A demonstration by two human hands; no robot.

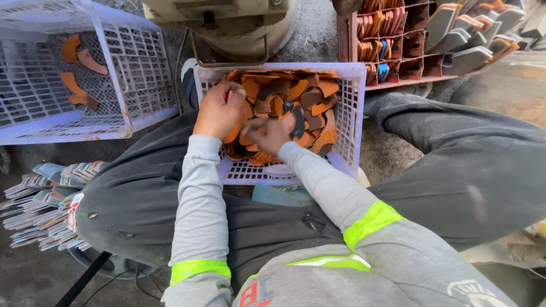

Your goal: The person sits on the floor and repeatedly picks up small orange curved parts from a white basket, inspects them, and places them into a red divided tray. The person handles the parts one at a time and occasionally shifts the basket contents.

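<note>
A: How far along does the sorting look?

B: Early, I'd judge. The crate between the knees is heaped almost to its rim with orange and brown cut pieces, while the second crate at the far left holds only four or so pieces against its back wall. So most of the pile seems yet to be gone through

A: And the hands?

B: Both are inside the full crate. The left hand is near its left wall, fingers curled around a few pieces. The right hand lies on the pile toward the near edge, fingers bent onto the pieces; whether it truly grips one I cannot tell

A: Anything else around?

B: Stacked flat soles on the floor by the left thigh, and a red rack of more parts beyond the crate's far right corner
</note>
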